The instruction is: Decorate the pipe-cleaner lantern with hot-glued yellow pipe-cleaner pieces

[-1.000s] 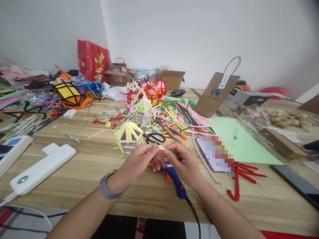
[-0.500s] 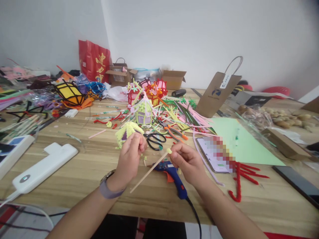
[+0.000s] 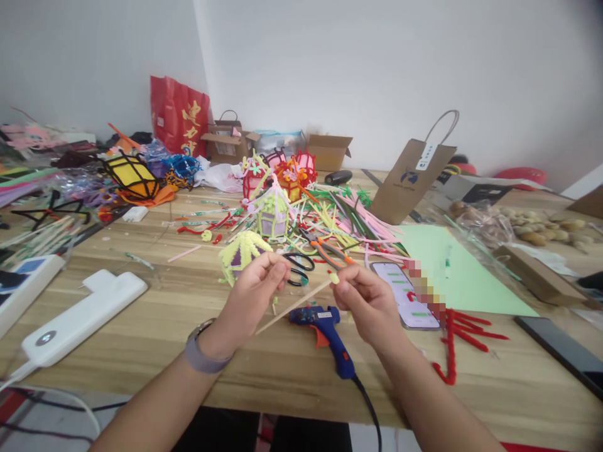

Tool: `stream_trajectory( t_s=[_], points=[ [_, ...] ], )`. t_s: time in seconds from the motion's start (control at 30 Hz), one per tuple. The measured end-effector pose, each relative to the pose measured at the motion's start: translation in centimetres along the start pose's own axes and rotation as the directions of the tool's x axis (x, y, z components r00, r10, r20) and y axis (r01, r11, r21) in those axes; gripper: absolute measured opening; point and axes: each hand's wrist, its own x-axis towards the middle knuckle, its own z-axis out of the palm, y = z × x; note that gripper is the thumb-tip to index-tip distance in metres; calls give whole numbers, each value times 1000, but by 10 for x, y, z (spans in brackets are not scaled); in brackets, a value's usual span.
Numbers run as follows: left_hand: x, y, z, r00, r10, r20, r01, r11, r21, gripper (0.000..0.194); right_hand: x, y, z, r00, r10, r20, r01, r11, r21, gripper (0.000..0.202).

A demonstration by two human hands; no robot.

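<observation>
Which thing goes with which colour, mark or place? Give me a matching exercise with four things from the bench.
1. glue gun
2. wooden stick
3. tall bag by the wall
4. flat sheet

A. light green
B. in the right hand
C. blue body, orange trigger
D. red with gold lettering

Pairs: 1-C, 2-B, 3-D, 4-A

Plain pale wall [image 3: 353, 75], wooden table [image 3: 164, 345]
</observation>
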Motion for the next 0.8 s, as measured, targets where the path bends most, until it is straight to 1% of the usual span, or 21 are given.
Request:
stream_trajectory(
  t_s=[0.07, 0.13, 0.17, 0.2, 0.27, 0.3, 0.33, 0.37, 0.4, 0.43, 0.47, 0.5, 0.57, 0.6, 0.63, 0.73, 0.8],
  points=[
    [0, 1, -3, 993, 66, -98, -60, 997, 56, 28, -3, -6, -2, 988, -130, -81, 119, 985, -128, 23],
    [-2, 3, -6, 962, 159, -221, -138, 985, 106, 37, -6, -11, -4, 954, -260, -147, 215, 939, -269, 17],
    [-3, 4, -7, 946, 190, -264, -159, 978, 134, 42, -7, -13, -4, 936, -311, -165, 244, 911, -333, 14],
    [-4, 5, -7, 937, 209, -279, -165, 971, 173, 46, -8, -14, -3, 924, -343, -170, 257, 885, -389, 12],
    [-7, 6, -5, 937, 262, -233, -194, 941, 276, 47, -10, -14, 0, 920, -358, -162, 245, 845, -475, 11],
    [-9, 6, -3, 931, 312, -187, -240, 913, 329, 43, -10, -14, 2, 923, -353, -154, 231, 827, -512, 12],
    [-10, 6, 0, 910, 387, -148, -315, 877, 362, 33, -9, -14, 4, 925, -352, -144, 222, 806, -548, 13],
    [-11, 5, 3, 877, 461, -132, -388, 844, 371, 23, -9, -14, 7, 923, -361, -131, 222, 780, -585, 14],
    [-11, 4, 5, 847, 519, -114, -445, 810, 383, 24, -9, -14, 9, 918, -381, -116, 232, 748, -622, 14],
    [-12, 3, 8, 830, 552, -85, -476, 779, 408, 28, -9, -14, 11, 907, -410, -98, 251, 712, -656, 13],
    [-13, 3, 10, 821, 569, -40, -495, 745, 447, 27, -9, -13, 12, 893, -443, -77, 275, 674, -685, 13],
    [-14, 2, 12, 818, 575, 5, -503, 711, 491, 22, -9, -13, 13, 877, -478, -51, 305, 635, -710, 12],
    [-16, 3, 14, 820, 569, 56, -499, 665, 556, 9, -9, -11, 14, 837, -546, 23, 379, 549, -745, 10],
    [-18, 4, 14, 831, 553, 61, -484, 666, 568, 11, -9, -10, 13, 810, -582, 67, 420, 497, -759, 8],
    [-19, 5, 15, 852, 521, 56, -457, 685, 568, 19, -9, -9, 13, 778, -617, 114, 459, 437, -774, 6],
    [-21, 8, 15, 932, 352, 88, -343, 773, 534, 34, -8, -5, 11, 677, -700, 227, 519, 235, -822, 5],
    [-21, 9, 16, 955, 270, 121, -292, 799, 526, 37, -9, -4, 10, 641, -713, 283, 519, 132, -844, 8]
  ],
)
